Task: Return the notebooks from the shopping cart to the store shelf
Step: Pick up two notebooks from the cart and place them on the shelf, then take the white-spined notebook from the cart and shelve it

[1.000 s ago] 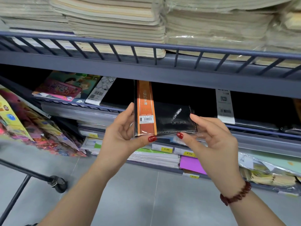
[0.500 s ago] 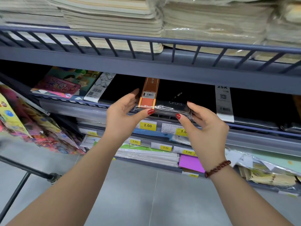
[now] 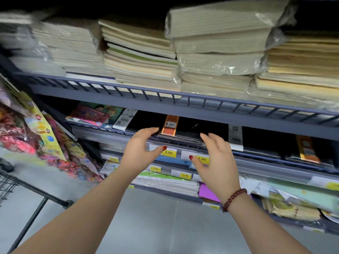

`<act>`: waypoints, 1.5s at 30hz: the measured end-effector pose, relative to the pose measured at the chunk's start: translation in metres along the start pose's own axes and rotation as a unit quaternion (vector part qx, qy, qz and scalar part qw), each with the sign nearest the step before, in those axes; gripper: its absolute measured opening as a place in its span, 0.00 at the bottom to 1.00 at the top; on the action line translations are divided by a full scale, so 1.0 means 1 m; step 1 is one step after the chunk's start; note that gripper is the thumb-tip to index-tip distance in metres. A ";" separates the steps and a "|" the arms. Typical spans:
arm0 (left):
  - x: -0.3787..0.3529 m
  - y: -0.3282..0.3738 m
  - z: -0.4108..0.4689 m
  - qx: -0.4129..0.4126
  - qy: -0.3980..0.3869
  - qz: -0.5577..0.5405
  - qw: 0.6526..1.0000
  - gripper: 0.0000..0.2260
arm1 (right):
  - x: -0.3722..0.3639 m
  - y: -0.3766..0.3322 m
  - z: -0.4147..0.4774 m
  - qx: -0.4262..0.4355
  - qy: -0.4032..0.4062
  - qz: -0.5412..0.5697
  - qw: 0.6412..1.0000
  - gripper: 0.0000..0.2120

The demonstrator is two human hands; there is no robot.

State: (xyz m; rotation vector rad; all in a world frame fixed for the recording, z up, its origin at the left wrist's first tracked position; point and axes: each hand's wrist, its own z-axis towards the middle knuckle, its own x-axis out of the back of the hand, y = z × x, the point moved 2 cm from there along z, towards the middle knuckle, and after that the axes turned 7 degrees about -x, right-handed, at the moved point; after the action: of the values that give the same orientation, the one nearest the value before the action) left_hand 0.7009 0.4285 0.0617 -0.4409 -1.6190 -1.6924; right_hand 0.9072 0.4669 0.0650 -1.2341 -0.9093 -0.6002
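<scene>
Two hands at the middle shelf [image 3: 183,107] of a grey store rack. Black notebook [image 3: 185,128] with an orange band lies flat on that shelf, on top of a stack of similar ones, wrapped in clear film. Left hand [image 3: 141,149] fingers spread and loose, fingertips just beside the notebook's left edge, grasping nothing. Right hand [image 3: 216,160] likewise released, fingers splayed near the right corner; contact hard to judge. Bead bracelet [image 3: 233,198] on right wrist. Shopping cart [image 3: 11,182] wire edge at far left. Yellow price tags [image 3: 168,152] below the hands.
</scene>
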 end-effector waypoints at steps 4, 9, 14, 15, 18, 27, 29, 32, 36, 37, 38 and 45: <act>0.042 0.015 -0.032 -0.024 -0.044 0.095 0.994 0.28 | 0.028 -0.034 -0.014 0.069 -0.046 -0.059 0.995 0.31; 0.120 0.025 -0.074 -0.039 -0.035 0.230 0.972 0.31 | 0.049 -0.104 -0.024 0.176 -0.059 -0.110 0.976 0.31; 0.219 0.022 -0.121 -0.003 0.022 0.291 0.956 0.30 | 0.054 -0.191 -0.042 0.267 -0.085 -0.112 0.953 0.31; 0.238 0.021 -0.133 0.009 0.036 0.296 0.955 0.29 | 0.053 -0.208 -0.047 0.284 -0.087 -0.111 0.948 0.31; 0.294 0.017 -0.173 0.051 0.066 0.317 0.945 0.27 | 0.046 -0.264 -0.069 0.331 -0.104 -0.112 0.931 0.32; 0.424 -0.024 -0.308 0.121 0.127 0.365 0.914 0.27 | 0.004 -0.429 -0.172 0.436 -0.123 -0.093 0.887 0.31; 0.448 -0.041 -0.342 0.141 0.131 0.368 0.910 0.28 | -0.011 -0.462 -0.199 0.449 -0.129 -0.090 0.879 0.29; 0.481 -0.069 -0.386 0.151 0.135 0.363 0.909 0.27 | -0.037 -0.506 -0.236 0.453 -0.145 -0.094 0.875 0.29; 0.512 -0.099 -0.429 0.156 0.145 0.358 0.909 0.26 | -0.068 -0.552 -0.275 0.446 -0.158 -0.075 0.878 0.29; 0.517 -0.106 -0.436 0.155 0.150 0.354 0.910 0.26 | -0.075 -0.561 -0.282 0.447 -0.161 -0.074 0.877 0.28; 0.523 -0.113 -0.442 0.157 0.156 0.349 0.911 0.26 | -0.081 -0.569 -0.288 0.449 -0.165 -0.073 0.875 0.28; 0.553 -0.165 -0.451 0.167 0.173 0.323 0.915 0.26 | -0.130 -0.619 -0.300 0.462 -0.188 -0.082 0.863 0.27</act>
State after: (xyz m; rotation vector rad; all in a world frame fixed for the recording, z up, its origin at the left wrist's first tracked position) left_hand 0.3241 -0.1664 0.2642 -0.4141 -1.2701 -0.9138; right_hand 0.4150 0.0106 0.2636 -0.3880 -1.4154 0.0076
